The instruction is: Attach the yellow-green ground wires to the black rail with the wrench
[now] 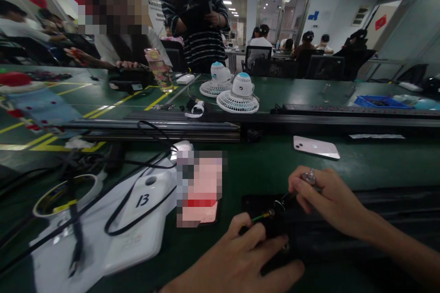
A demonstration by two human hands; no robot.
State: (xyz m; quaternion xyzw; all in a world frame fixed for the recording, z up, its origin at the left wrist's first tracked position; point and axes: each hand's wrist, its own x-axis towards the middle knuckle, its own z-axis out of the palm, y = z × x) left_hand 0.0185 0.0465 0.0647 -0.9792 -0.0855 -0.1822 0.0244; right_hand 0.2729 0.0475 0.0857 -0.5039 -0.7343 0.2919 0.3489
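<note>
My left hand (250, 252) is closed, thumb and finger pinching a thin green-and-yellow wire (260, 217) that ends in a small metal ring terminal (271, 213). Close to that terminal, my right hand (319, 192) is closed around a dark, slim thing whose kind I cannot make out. A shiny metal loop (279, 204) shows between the two hands. Both hands are over a long black part (385, 219) lying across the near right of the table. The fingers of my left hand partly hide its end.
A pale pink phone (316, 147) lies beyond my right hand. Left are a lit phone (202, 183), a white case marked 13 (144, 206), black cables and a tape roll (43, 210). Long metal bars (161, 132) and two white fans (239, 96) stand farther back. Several people are around.
</note>
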